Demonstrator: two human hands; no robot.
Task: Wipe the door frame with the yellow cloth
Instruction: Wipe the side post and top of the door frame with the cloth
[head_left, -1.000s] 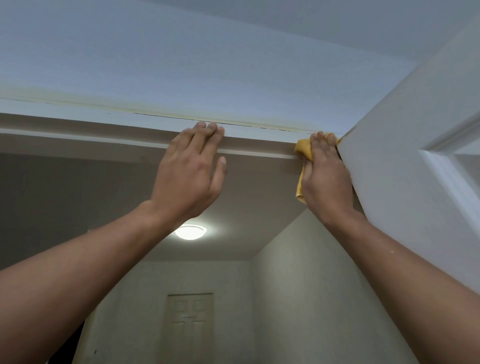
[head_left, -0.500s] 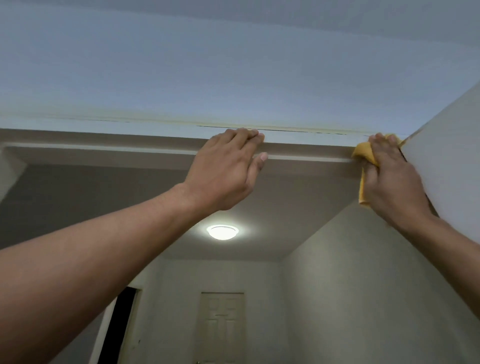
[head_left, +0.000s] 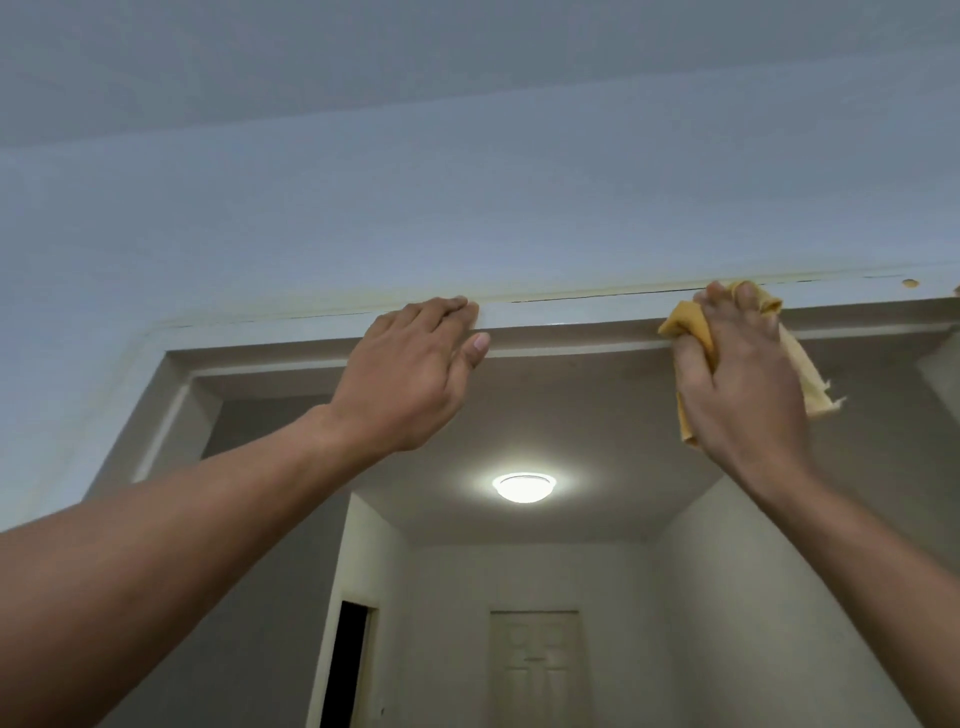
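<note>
The white door frame's top rail (head_left: 571, 314) runs across the view above me, with a yellowish line along its upper edge. My right hand (head_left: 743, 384) presses the yellow cloth (head_left: 693, 325) against the rail's face and lower edge on the right; the cloth's frayed end (head_left: 815, 395) hangs out behind the hand. My left hand (head_left: 410, 374) rests flat on the rail near its middle, fingers together on the face, thumb under the edge, holding nothing.
The frame's left upright (head_left: 161, 415) comes down at the left. Through the opening are a lit ceiling lamp (head_left: 523, 487), a closed panel door (head_left: 535, 670) at the hallway's end and a dark doorway (head_left: 350, 660). A small chip (head_left: 910, 283) marks the rail's far right.
The view has swung left, so the open door at the right has left the view and the frame's left corner shows. My right hand has slid the cloth left along the rail, away from the corner.
</note>
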